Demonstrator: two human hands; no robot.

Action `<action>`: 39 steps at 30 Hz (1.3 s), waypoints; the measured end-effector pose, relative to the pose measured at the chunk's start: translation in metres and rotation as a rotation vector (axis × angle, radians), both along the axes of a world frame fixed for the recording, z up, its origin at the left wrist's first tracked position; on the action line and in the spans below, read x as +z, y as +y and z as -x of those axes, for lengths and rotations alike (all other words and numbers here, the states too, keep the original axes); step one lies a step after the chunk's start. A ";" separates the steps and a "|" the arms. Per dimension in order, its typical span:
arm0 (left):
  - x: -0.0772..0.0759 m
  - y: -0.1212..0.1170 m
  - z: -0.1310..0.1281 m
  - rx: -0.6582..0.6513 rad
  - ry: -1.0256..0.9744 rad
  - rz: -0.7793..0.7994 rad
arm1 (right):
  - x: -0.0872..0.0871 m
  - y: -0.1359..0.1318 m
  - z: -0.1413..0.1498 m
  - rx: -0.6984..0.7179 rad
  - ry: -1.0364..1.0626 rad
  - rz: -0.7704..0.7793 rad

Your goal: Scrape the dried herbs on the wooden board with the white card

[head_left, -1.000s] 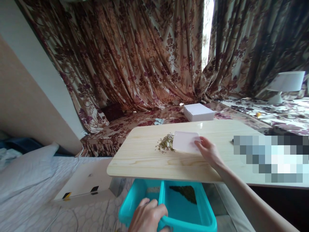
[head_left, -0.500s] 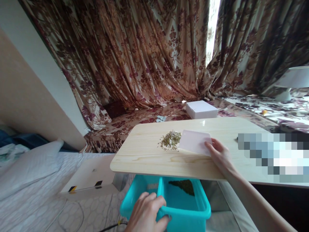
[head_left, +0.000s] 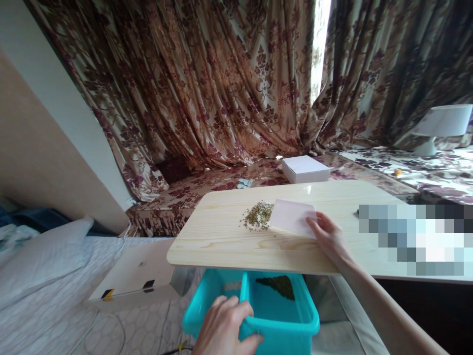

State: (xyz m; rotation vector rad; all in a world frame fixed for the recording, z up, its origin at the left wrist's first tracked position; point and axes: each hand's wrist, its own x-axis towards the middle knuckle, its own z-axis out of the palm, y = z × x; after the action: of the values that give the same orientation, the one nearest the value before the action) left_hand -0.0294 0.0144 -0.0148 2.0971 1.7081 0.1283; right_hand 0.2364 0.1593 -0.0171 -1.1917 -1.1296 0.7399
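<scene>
My right hand pinches a thin, pale, translucent scraper card over the light wooden tabletop. The card's left edge meets a heap of small green seeds or beans mixed with whitish grains. Just below the table's near edge is a turquoise two-compartment bin. My left hand grips its near rim by the divider, thumb outside. Dark green small grains lie in the bin's right compartment, and some pale ones show in the left. The table edge hides the bin's far end.
A white box rests on the patterned surface behind the table. On the bed at left are a flat pale case and cables. A blurred patch covers the table's right side. A white lamp stands at far right.
The card has slid slightly left against the heap with my right hand. My left hand stays on the bin's rim. The whole view has shifted a little.
</scene>
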 end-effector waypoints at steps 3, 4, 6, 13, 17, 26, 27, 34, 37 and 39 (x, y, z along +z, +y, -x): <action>0.000 0.000 0.000 0.002 -0.001 0.007 | -0.002 0.006 0.003 0.045 0.036 -0.005; 0.001 0.000 0.000 0.004 -0.004 0.008 | -0.003 0.007 0.003 0.058 0.042 -0.009; 0.002 -0.001 0.000 0.009 -0.011 0.007 | -0.005 0.009 0.004 0.082 0.044 -0.018; 0.002 -0.002 -0.001 0.015 -0.013 0.010 | -0.006 0.008 0.004 0.099 0.029 -0.020; 0.003 -0.002 -0.001 0.012 -0.007 0.005 | -0.003 0.007 0.006 0.118 0.029 -0.013; 0.003 -0.005 0.002 0.035 -0.021 -0.018 | 0.001 -0.004 0.001 -0.018 -0.018 -0.028; 0.003 -0.004 0.002 0.036 -0.019 -0.022 | 0.000 -0.006 0.000 -0.037 -0.030 -0.031; 0.003 -0.001 0.003 0.027 -0.014 -0.032 | 0.003 -0.011 0.000 -0.017 -0.093 -0.026; 0.003 -0.003 0.003 0.028 -0.025 -0.031 | 0.004 -0.008 0.005 0.016 -0.060 -0.026; 0.003 -0.003 0.004 0.032 -0.028 -0.031 | 0.002 -0.004 0.008 0.031 -0.031 -0.023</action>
State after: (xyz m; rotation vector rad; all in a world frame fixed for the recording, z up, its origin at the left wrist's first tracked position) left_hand -0.0330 0.0110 -0.0116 2.0813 1.7336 0.1948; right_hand 0.2284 0.1558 -0.0150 -1.1726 -1.1815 0.7324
